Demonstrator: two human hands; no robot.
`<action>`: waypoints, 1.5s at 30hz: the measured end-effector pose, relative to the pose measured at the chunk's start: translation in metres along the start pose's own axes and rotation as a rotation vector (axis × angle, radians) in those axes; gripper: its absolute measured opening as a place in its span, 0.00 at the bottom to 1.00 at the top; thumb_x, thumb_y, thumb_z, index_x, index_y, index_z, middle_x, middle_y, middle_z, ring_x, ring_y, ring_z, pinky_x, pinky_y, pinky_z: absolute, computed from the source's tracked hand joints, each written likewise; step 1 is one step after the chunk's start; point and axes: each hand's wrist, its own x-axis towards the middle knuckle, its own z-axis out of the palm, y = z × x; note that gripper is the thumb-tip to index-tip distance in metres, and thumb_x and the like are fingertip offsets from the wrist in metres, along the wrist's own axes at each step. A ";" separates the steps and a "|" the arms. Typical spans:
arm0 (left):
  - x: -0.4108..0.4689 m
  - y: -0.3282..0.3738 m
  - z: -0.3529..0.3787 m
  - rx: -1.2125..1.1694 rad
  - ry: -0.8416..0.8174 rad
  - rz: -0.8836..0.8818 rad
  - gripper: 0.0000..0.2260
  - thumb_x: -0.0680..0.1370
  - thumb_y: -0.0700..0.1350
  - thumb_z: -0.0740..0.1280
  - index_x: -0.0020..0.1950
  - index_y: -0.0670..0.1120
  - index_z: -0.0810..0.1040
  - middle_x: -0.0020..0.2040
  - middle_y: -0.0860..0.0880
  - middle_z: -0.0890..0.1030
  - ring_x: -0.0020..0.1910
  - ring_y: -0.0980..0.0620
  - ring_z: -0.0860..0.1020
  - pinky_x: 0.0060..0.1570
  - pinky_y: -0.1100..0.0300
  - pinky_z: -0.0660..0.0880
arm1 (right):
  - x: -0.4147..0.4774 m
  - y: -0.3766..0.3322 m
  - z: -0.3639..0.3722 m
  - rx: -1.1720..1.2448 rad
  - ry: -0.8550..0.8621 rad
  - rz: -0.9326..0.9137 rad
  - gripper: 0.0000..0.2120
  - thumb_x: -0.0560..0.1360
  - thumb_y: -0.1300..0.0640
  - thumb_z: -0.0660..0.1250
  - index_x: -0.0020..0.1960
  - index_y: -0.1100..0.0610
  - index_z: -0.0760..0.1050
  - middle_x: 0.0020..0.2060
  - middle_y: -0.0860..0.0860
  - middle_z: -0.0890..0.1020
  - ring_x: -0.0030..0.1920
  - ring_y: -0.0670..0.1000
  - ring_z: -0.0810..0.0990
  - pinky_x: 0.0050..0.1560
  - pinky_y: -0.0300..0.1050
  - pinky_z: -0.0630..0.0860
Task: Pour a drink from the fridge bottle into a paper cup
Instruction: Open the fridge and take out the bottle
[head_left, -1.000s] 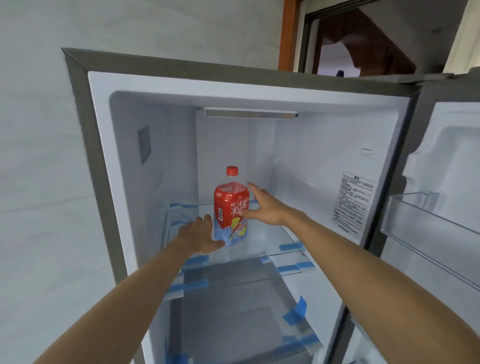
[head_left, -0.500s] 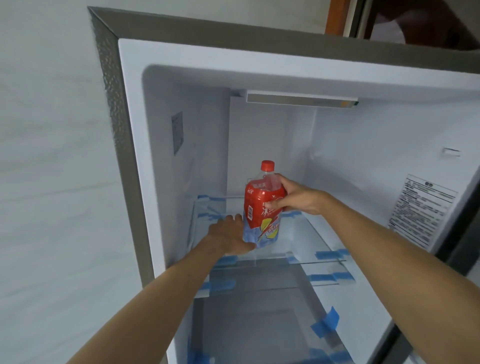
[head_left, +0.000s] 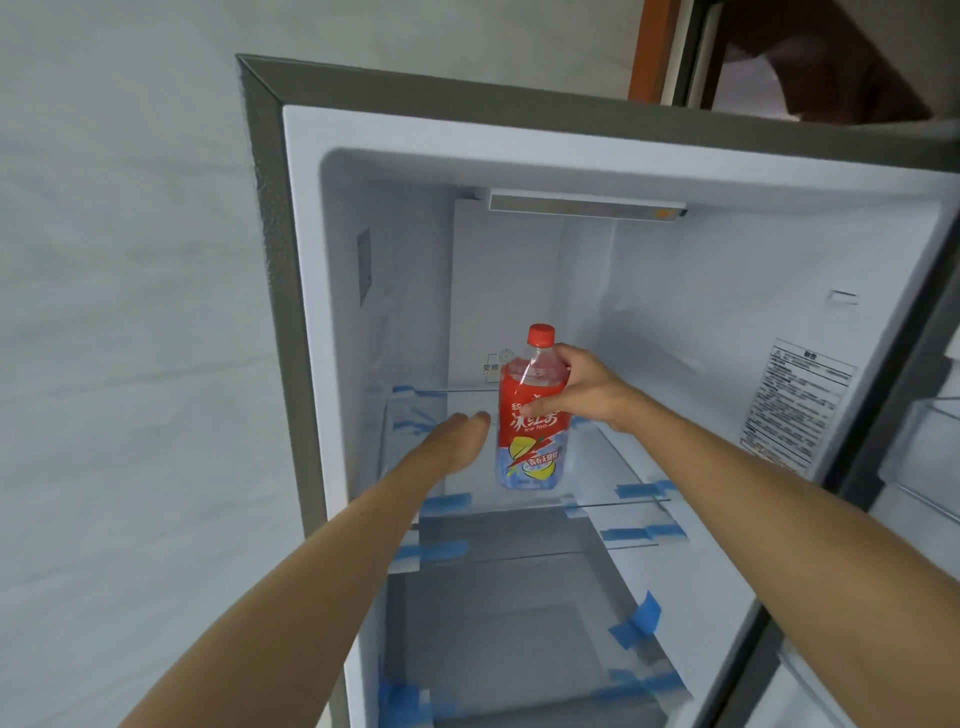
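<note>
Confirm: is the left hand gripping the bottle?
No. The left hand is flat and open beside the bottle, clear of it; only the right hand wraps the bottle.

A home: open fridge (head_left: 571, 130) against a plain wall (head_left: 130, 312).

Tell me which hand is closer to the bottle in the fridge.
Right. The right hand is wrapped around the upper part of the bottle, gripping it. The left hand is open beside the bottle's left side, with a small gap.
</note>
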 end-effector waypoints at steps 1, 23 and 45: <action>-0.004 0.000 0.001 -0.095 -0.005 -0.038 0.26 0.85 0.57 0.48 0.75 0.40 0.65 0.70 0.38 0.73 0.64 0.39 0.75 0.64 0.47 0.72 | -0.006 -0.003 0.002 -0.013 0.009 -0.011 0.34 0.58 0.59 0.85 0.61 0.54 0.75 0.53 0.50 0.84 0.52 0.52 0.84 0.57 0.56 0.81; -0.163 -0.016 0.025 -1.219 -0.255 -0.217 0.31 0.82 0.62 0.52 0.72 0.37 0.65 0.64 0.32 0.75 0.54 0.32 0.79 0.42 0.37 0.76 | -0.178 -0.071 -0.011 0.114 0.108 -0.150 0.32 0.63 0.53 0.82 0.63 0.51 0.75 0.56 0.47 0.82 0.53 0.49 0.82 0.53 0.53 0.82; -0.294 -0.108 -0.084 -1.395 -0.052 -0.162 0.31 0.81 0.60 0.55 0.74 0.37 0.62 0.69 0.31 0.71 0.65 0.29 0.73 0.53 0.32 0.73 | -0.215 -0.178 0.107 0.271 -0.086 -0.367 0.34 0.60 0.52 0.81 0.64 0.51 0.74 0.54 0.45 0.82 0.51 0.46 0.83 0.44 0.40 0.81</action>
